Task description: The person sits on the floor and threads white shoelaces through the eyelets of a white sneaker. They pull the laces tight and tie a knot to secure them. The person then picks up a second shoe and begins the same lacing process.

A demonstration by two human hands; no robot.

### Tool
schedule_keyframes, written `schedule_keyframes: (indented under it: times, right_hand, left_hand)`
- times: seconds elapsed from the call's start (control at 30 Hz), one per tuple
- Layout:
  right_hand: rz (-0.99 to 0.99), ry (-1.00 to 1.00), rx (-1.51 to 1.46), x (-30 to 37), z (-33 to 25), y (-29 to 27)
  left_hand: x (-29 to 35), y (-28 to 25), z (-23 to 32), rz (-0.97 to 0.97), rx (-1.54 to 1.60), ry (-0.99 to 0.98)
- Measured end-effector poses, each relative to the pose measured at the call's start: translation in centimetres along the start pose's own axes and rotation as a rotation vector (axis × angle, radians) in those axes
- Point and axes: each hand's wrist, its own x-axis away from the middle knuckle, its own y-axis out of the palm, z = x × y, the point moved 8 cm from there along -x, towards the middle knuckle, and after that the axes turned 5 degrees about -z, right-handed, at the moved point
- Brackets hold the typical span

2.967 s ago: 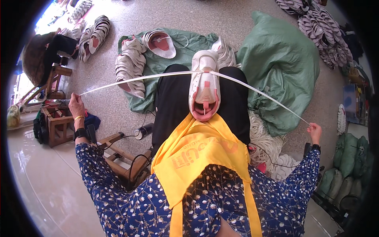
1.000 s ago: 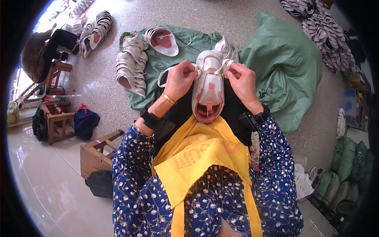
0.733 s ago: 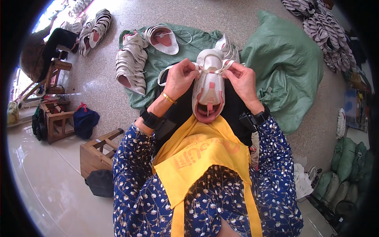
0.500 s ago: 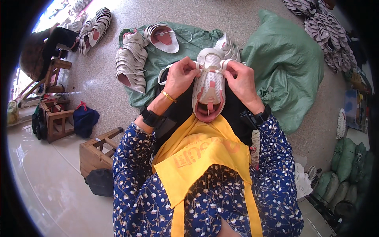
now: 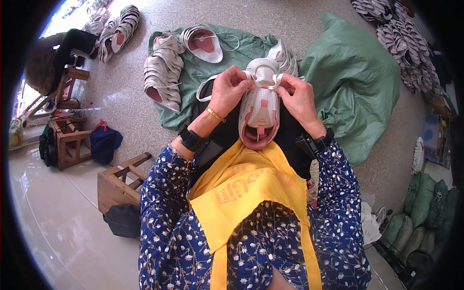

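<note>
A whitish shoe upper [image 5: 258, 106] with pink trim lies on my lap, its toe pointing away and its pink-lined opening toward me. Across its front runs a white shoelace [image 5: 264, 85], looped at both sides. My left hand [image 5: 231, 88] pinches one loop at the upper's left edge. On the opposite side, my right hand [image 5: 296, 95] pinches the other loop. Between the two hands the lace crosses over the upper. Part of each loop is hidden by the fingers.
A green woven sheet [image 5: 212, 72] on the floor bears a stack of nested shoe uppers [image 5: 164, 72] and a single upper [image 5: 203, 44]. To the right lies a bulging green sack [image 5: 355, 87]. A wooden stool [image 5: 118, 188] stands at left. More uppers [image 5: 406, 53] are piled far right.
The view has shifted slightly, so the shoe upper and both hands appear a little further right. Both hands still pinch the lace loops, which look a bit smaller.
</note>
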Motion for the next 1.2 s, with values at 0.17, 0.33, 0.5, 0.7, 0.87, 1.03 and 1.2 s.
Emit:
schedule_keyframes:
  times: [0.17,0.33,0.5,0.7,0.87,1.03,1.2]
  right_hand:
    - [0.006,-0.014,-0.027,0.1,0.6,0.1]
    - [0.019,-0.014,-0.048,0.1,1.2,0.2]
    - [0.016,0.008,-0.098,0.2,1.1,0.2]
    - [-0.006,0.016,-0.076,0.1,0.6,0.1]
    - [-0.045,0.037,-0.085,-0.3,1.5,0.3]
    - [-0.129,0.152,-0.265,-1.3,2.5,0.7]
    - [-0.105,0.006,0.049,-1.3,0.4,0.3]
  left_hand:
    - [0.0,0.1,0.0,0.023,-0.051,0.021]
    - [0.2,-0.2,0.8,0.110,-0.403,0.070]
    - [0.5,0.1,1.9,0.175,-0.538,0.107]
    - [1.2,1.9,4.0,0.156,-0.630,0.318]
    - [0.8,1.9,3.7,0.134,-0.718,0.379]
    - [-0.1,0.2,1.9,0.153,-0.639,0.105]
    - [0.6,1.3,2.4,0.134,-0.659,0.198]
